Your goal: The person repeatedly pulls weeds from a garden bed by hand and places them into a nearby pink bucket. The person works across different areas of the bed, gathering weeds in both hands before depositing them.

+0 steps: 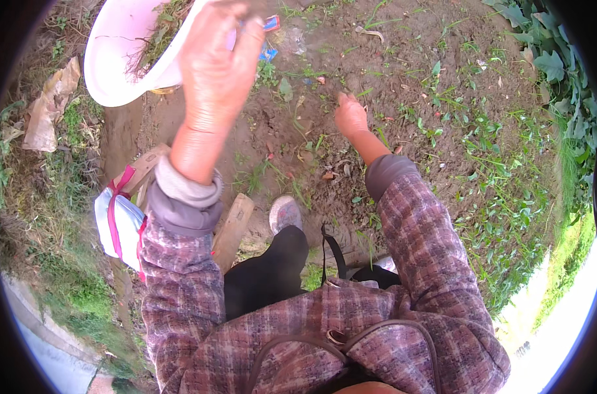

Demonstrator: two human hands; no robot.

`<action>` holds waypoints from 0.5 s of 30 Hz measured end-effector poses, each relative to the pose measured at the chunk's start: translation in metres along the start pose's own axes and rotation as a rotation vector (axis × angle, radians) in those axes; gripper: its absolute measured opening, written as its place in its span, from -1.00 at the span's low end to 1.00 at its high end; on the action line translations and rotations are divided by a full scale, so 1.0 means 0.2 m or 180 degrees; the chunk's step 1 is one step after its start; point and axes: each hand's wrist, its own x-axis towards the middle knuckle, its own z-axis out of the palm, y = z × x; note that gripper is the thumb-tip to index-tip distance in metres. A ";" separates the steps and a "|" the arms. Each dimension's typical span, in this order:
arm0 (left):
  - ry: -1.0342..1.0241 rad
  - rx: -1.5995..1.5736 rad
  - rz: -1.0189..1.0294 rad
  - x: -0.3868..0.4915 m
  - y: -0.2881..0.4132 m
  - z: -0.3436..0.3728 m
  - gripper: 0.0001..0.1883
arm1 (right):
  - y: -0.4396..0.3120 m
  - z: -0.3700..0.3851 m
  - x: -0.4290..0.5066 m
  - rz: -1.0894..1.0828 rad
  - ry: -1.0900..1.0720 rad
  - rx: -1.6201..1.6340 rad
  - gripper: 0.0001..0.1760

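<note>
My left hand (pixel 217 79) is raised at the rim of a pale pink plastic basin (pixel 114 69), in front of its right side. Blur and the top edge of the picture obscure its fingertips, so any grip is unclear. Pulled weeds with thin roots (pixel 155 42) lie inside the basin. Lower and to the right, my right hand (pixel 351 117) reaches to the brown soil (pixel 323 123), its fingers bent downward among small weeds. What its fingertips hold, if anything, cannot be made out. Small green seedlings and weeds (pixel 480 143) grow over the plot to its right.
A wooden piece (pixel 233 229) stands by my shoe (pixel 284 214). Left of my sleeve is a white bag with pink straps (pixel 114 221). Torn brown sheeting (pixel 52 111) lies on dry grass at left. Broad-leaved plants (pixel 552 64) edge the right side. Blue litter (pixel 268 51) lies beyond.
</note>
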 end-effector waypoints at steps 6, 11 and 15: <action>-0.1549 0.0355 -0.1315 -0.51 -0.26 0.37 -0.83 | -0.01 0.05 0.08 -0.0105 -0.0399 -0.0932 -0.81; -0.2323 0.0572 -0.1260 -0.75 -0.45 0.61 -0.83 | 0.01 0.05 0.12 -0.0227 -0.0461 -0.1184 -0.83; -0.2610 0.0649 -0.0884 -0.81 -0.51 0.74 -0.78 | 0.04 0.07 0.16 -0.0185 -0.0500 -0.1090 -0.86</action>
